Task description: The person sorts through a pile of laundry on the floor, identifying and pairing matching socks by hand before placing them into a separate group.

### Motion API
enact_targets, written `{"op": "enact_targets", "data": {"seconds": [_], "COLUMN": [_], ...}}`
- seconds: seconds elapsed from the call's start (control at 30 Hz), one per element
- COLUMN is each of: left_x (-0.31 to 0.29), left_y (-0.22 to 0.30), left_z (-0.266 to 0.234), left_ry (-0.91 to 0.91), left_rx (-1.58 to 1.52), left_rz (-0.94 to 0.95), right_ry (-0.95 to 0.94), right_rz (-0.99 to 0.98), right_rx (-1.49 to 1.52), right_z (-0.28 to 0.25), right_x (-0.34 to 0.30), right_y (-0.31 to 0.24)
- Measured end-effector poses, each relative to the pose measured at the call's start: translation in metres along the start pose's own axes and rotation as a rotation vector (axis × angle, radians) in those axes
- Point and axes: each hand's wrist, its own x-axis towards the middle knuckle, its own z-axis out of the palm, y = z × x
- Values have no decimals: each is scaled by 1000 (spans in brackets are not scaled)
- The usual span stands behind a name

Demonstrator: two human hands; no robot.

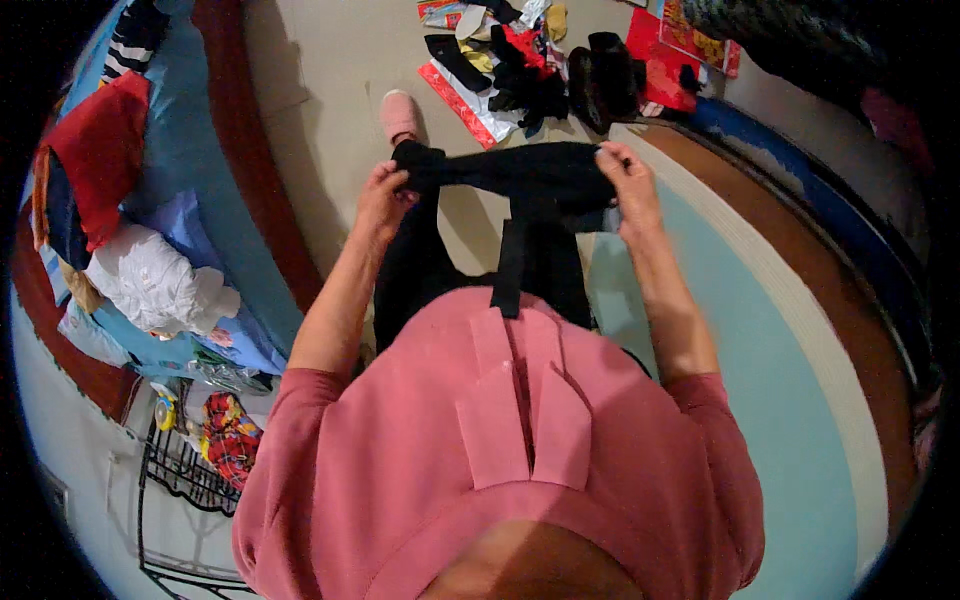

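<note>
A long piece of black cloth (520, 170), its exact kind unclear, is stretched level between my two hands above my legs. My left hand (385, 195) pinches its narrower, bunched end. At the wider end, my right hand (630, 180) grips the edge with thumb and fingers. The cloth hangs a little lower by the right hand, in front of my dark trousers. On the floor beyond lies a heap of small cloth items (510, 70), mostly black with some red, yellow and white.
On the left, a bed with a blue cover (225, 190) bears a red cloth (100, 150) and a crumpled white garment (160, 280). Close on my right is a pale green mat-like surface (760, 330). A black wire rack (180, 470) stands at lower left. Dark boots (603, 82) sit beside the heap.
</note>
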Motion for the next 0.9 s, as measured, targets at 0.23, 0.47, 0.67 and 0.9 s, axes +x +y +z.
{"op": "enact_targets", "data": {"seconds": [0.23, 0.47, 0.67, 0.9], "left_x": [20, 128, 226, 262], "left_y": [6, -66, -127, -116], "left_z": [124, 103, 47, 3], "left_ry": [-439, -540, -48, 224], "left_rx": [799, 1147, 292, 388], "left_rz": [602, 306, 54, 139], "right_ry": [-523, -423, -163, -371], "right_rz": [-309, -292, 121, -365], "right_rx": [-475, -481, -407, -763], "right_z": [58, 79, 69, 177], "right_x": [76, 156, 261, 407], "right_y": [61, 136, 197, 249]}}
